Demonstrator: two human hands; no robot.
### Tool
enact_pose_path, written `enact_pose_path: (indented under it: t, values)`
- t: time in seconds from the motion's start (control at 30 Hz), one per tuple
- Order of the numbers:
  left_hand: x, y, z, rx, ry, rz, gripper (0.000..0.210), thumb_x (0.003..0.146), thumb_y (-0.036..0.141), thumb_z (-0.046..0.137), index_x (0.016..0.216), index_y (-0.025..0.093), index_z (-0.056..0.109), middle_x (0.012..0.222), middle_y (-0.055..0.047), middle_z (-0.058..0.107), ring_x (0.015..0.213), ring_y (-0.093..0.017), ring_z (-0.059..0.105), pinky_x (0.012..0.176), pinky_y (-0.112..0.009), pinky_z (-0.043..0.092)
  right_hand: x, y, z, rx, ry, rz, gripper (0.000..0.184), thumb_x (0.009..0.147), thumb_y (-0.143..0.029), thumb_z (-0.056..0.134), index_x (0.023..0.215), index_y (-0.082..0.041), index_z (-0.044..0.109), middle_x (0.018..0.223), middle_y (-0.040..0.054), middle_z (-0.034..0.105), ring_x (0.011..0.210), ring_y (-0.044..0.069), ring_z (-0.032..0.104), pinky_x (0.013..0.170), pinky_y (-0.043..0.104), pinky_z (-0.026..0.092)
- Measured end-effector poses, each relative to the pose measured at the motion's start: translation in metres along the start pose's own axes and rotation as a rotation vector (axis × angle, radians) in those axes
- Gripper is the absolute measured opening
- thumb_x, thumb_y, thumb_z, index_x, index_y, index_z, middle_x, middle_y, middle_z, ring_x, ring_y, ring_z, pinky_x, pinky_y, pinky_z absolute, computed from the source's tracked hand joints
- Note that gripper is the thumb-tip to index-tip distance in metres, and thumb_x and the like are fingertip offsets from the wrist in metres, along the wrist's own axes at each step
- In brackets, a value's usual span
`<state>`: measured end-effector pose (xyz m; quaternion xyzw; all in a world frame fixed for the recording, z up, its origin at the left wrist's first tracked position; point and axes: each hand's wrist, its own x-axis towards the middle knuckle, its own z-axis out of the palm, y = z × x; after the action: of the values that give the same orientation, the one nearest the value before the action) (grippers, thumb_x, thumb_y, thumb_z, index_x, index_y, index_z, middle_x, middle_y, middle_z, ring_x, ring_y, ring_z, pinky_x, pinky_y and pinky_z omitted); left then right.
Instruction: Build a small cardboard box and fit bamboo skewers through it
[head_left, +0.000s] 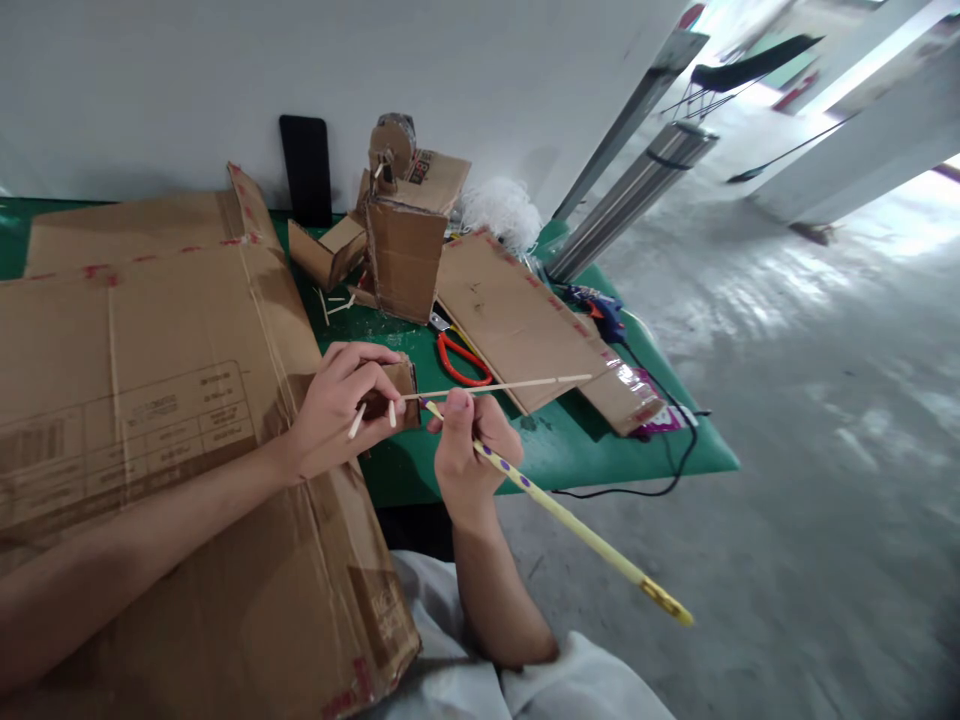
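Observation:
My left hand (349, 400) is closed, its fingertips pinching one end of a thin wooden stick (525, 384) that runs off to the right. Two short pale sticks (357, 421) poke out by its fingers. Behind those fingers is a small cardboard piece (403, 378); whether the hand also grips it, I cannot tell. My right hand (476, 445) is wrapped around a yellow pencil (577, 527) with purple dots, its tip close to the stick's left end. The long stick passes right at the right thumb.
A large flattened cardboard box (187, 330) covers the left side of the green table (405, 470). Beyond my hands stand a cardboard construction (409, 255), red-handled scissors (463, 360) and a cardboard sheet (517, 310). A blue glue gun (600, 310) with a black cord (637, 492) lies right; a black phone (306, 170) leans on the wall.

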<state>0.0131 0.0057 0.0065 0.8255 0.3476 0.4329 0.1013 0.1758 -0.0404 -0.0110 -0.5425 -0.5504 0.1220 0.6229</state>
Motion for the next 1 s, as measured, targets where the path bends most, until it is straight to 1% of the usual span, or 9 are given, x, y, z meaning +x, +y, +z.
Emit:
enact_pose_path:
  t: [0.2,0.3,0.57,0.7,0.83,1.0]
  values:
    - [-0.0005,-0.0001,-0.0004,-0.004,-0.025,-0.013,0.017,0.093,0.037,0.065,0.085,0.022,0.062,0.115,-0.008,0.069,0.109,-0.022,0.063,0.094,-0.042,0.051,0.0006,0.0003,-0.0001,-0.023,-0.01,-0.003,0.036,0.099,-0.041,0.057,0.069,-0.021,0.058,0.058,-0.0033,0.066,0.051,0.01,0.059,0.052,0.023,0.044]
    - [-0.0003,0.0005,-0.0007,-0.016,-0.013,-0.001,0.016,0.093,0.036,0.066,0.086,0.022,0.062,0.115,-0.008,0.069,0.109,-0.022,0.063,0.095,-0.042,0.05,0.0009,-0.0005,0.0002,-0.026,-0.008,-0.015,0.037,0.099,-0.04,0.057,0.068,-0.021,0.057,0.059,-0.0034,0.066,0.051,0.01,0.059,0.053,0.022,0.044]
    - [-0.0008,0.0001,-0.0002,-0.015,-0.013,-0.011,0.013,0.091,0.032,0.067,0.085,0.022,0.063,0.116,-0.007,0.069,0.109,-0.022,0.063,0.095,-0.042,0.05,0.0009,0.0022,-0.0001,-0.052,-0.031,-0.014,0.039,0.1,-0.04,0.055,0.066,-0.021,0.054,0.057,-0.0031,0.064,0.048,0.01,0.055,0.052,0.023,0.043]
    - [-0.0012,0.0004,-0.0001,-0.009,-0.02,-0.025,0.013,0.091,0.033,0.066,0.085,0.022,0.063,0.116,-0.008,0.069,0.109,-0.022,0.062,0.095,-0.042,0.05,0.0005,0.0027,0.0003,-0.044,-0.014,-0.019,0.038,0.1,-0.041,0.055,0.068,-0.021,0.056,0.059,-0.0024,0.066,0.051,0.01,0.059,0.053,0.023,0.044]
    - [-0.0006,0.0011,-0.0006,-0.016,-0.009,-0.004,0.012,0.091,0.032,0.067,0.085,0.022,0.062,0.115,-0.007,0.069,0.109,-0.022,0.062,0.094,-0.041,0.05,0.001,0.0014,0.0006,-0.04,0.006,-0.017,0.04,0.1,-0.043,0.056,0.067,-0.021,0.058,0.059,-0.0023,0.066,0.051,0.01,0.059,0.053,0.022,0.044]
    - [-0.0002,0.0004,-0.0008,-0.013,-0.006,0.025,0.013,0.092,0.031,0.067,0.086,0.021,0.061,0.114,-0.008,0.068,0.11,-0.021,0.062,0.095,-0.041,0.049,0.0015,0.0013,-0.0003,-0.035,-0.022,-0.042,0.037,0.101,-0.038,0.054,0.068,-0.021,0.058,0.059,-0.003,0.066,0.051,0.009,0.058,0.053,0.022,0.043]
